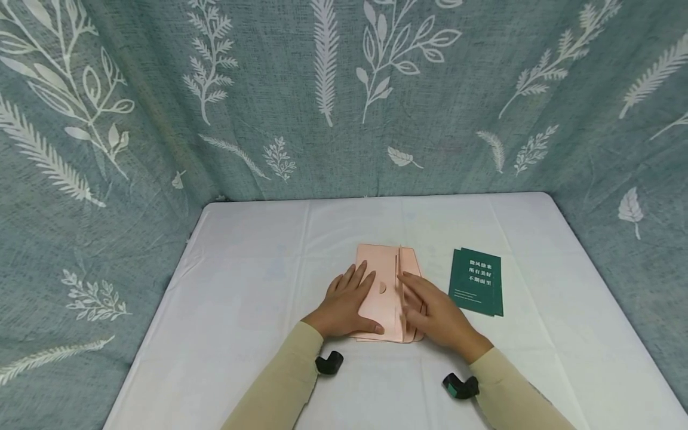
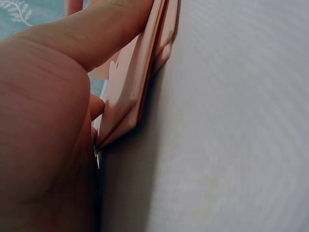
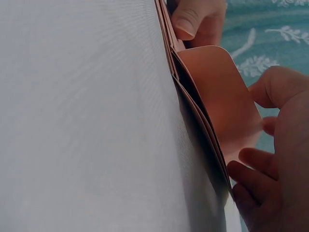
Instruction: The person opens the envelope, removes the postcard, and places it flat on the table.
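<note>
Pale pink paper envelopes lie in a small stack on the white table, the top one showing a half-round notch. My left hand rests flat on its left side, fingers pointing away and thumb along the near edge. At the right side, a round-cornered flap stands up from the layers. My right hand holds this flap by its edge with thumb and fingertips, the other fingers curled beside the stack. In the left wrist view, the near edges of several pink layers show under the left thumb.
Right of the envelopes lie overlapping dark green cards with white printing. A white cloth covers the table. Behind and at both sides hangs a teal curtain with a leaf pattern. Black devices are worn on the wrists.
</note>
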Available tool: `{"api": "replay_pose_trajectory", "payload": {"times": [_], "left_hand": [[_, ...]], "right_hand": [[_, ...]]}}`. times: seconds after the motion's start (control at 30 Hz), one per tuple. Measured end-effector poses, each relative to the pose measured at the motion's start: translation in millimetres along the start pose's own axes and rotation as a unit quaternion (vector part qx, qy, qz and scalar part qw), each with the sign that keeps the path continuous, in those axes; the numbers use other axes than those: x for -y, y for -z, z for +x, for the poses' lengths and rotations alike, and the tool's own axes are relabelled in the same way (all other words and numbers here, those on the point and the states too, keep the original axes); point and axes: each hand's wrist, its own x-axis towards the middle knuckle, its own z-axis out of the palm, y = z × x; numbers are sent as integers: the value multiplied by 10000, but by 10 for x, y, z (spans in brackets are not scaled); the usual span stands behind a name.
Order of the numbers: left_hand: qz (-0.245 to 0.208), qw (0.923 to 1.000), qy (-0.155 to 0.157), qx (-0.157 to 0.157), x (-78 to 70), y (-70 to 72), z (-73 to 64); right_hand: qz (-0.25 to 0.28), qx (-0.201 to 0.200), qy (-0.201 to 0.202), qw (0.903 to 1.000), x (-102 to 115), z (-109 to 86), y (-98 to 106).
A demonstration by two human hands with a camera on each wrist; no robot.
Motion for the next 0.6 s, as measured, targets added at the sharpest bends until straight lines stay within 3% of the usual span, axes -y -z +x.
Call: {"api": "replay_pose_trajectory", "payload": {"times": [0.37,0.6], "left_hand": [[-6,10000,15,-41,12,-13,3],[-3,10000,-1,-45,18,-12,2]], "right_hand": [[-165,-569,244,9979,-87,-7,-11],[-441,-750,79,9962,-120,-16,-3]]}}
